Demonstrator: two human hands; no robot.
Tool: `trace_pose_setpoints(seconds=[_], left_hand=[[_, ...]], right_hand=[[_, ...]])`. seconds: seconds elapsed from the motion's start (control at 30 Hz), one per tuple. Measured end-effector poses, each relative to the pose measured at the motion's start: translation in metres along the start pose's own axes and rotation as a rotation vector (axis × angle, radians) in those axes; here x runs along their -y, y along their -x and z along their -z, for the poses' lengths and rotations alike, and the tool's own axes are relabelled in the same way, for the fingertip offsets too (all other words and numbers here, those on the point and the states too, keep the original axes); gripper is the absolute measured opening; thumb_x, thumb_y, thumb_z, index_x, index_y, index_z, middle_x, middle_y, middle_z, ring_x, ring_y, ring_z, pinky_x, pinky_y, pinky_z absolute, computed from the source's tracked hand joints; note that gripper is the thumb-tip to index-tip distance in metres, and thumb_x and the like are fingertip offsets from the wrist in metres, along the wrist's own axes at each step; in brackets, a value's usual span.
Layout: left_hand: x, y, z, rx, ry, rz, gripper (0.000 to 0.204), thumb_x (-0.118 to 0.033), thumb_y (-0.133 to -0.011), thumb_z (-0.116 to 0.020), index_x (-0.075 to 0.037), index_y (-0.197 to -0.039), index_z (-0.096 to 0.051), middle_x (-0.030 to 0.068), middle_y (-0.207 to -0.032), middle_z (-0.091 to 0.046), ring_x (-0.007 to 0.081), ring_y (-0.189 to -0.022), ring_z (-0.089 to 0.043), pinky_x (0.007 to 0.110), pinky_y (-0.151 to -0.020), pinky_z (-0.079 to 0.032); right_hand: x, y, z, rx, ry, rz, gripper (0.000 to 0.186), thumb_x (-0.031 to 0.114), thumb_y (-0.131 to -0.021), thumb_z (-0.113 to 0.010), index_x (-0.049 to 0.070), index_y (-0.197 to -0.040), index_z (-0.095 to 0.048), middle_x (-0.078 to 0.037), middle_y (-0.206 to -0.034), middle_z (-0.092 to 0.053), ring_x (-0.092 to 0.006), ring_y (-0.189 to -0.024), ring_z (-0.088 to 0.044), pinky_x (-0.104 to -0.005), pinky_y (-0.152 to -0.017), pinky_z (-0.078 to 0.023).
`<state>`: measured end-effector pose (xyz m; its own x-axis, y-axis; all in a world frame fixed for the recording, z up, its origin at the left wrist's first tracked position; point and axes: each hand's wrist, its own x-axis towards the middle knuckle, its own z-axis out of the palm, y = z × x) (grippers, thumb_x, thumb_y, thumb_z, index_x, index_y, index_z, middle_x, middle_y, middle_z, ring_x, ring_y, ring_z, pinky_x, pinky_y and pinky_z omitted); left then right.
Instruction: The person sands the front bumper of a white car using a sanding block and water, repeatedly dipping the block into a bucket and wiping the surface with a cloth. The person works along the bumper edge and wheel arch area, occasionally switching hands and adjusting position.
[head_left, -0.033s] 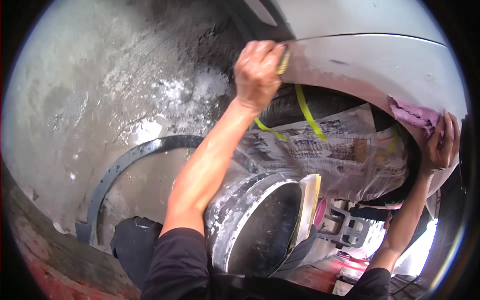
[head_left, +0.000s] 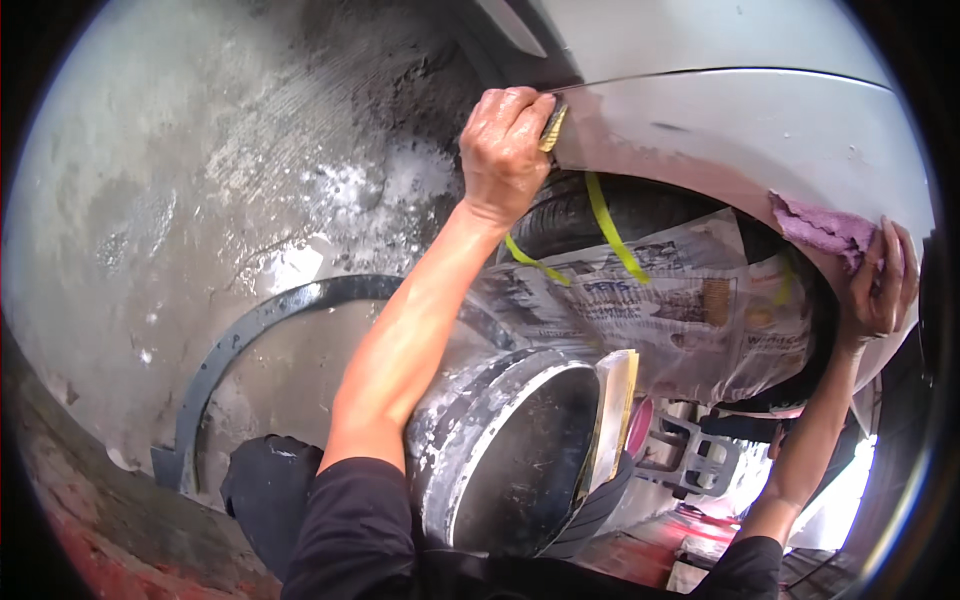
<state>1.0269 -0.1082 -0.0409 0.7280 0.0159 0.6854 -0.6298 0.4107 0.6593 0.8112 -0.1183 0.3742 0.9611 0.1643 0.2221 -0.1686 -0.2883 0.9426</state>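
My left hand [head_left: 505, 155] is closed round a small yellow-edged block [head_left: 553, 128], likely a sanding pad, pressed to the lower corner of the pale grey car panel [head_left: 740, 120] beside the wheel arch. A purple cloth [head_left: 825, 228] is gripped by the fingers of my right hand [head_left: 887, 278] and lies along the arch's other side. Between my arms, the tyre [head_left: 550, 215] sits in the arch, partly covered with newspaper under clear plastic [head_left: 690, 310]. Strips of yellow-green tape [head_left: 615, 232] run over the tyre and covering.
A paint-stained bucket [head_left: 450, 440] holding dark liquid stands close to me, with yellowish sheets [head_left: 612, 410] at its rim. A black curved trim strip [head_left: 230, 350] lies on the wet concrete floor [head_left: 190, 180] at left. A grey plastic crate [head_left: 692, 455] is at lower right.
My left hand and its block have shifted slightly left and down in the picture. My right hand keeps its grip on the cloth; the whole view has moved a little.
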Motion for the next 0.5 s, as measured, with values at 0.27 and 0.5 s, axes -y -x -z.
trace_pose_setpoints(seconds=[0.27, 0.5], left_hand=[[-0.030, -0.018, -0.003, 0.000, 0.039, -0.054, 0.029, 0.005, -0.067, -0.072, -0.001, -0.096, -0.072, 0.0121, -0.093, -0.069, 0.0310, -0.083, -0.067, 0.041, -0.074, -0.055], [-0.045, -0.034, -0.003, 0.057, 0.060, -0.046, 0.030, 0.008, -0.066, -0.071, -0.001, -0.095, -0.072, 0.0122, -0.093, -0.070, 0.0313, -0.085, -0.068, 0.042, -0.076, -0.056]], right_hand=[[0.005, 0.009, 0.006, 0.044, -0.027, -0.014, 0.020, 0.002, -0.086, -0.078, 0.002, -0.106, -0.077, -0.011, -0.102, -0.076, -0.0250, -0.096, -0.073, -0.0346, -0.084, -0.056], [0.008, -0.002, 0.007, 0.066, 0.133, 0.174, 0.021, 0.005, -0.085, -0.079, 0.003, -0.106, -0.077, -0.009, -0.104, -0.075, -0.0253, -0.097, -0.073, -0.0350, -0.084, -0.056]])
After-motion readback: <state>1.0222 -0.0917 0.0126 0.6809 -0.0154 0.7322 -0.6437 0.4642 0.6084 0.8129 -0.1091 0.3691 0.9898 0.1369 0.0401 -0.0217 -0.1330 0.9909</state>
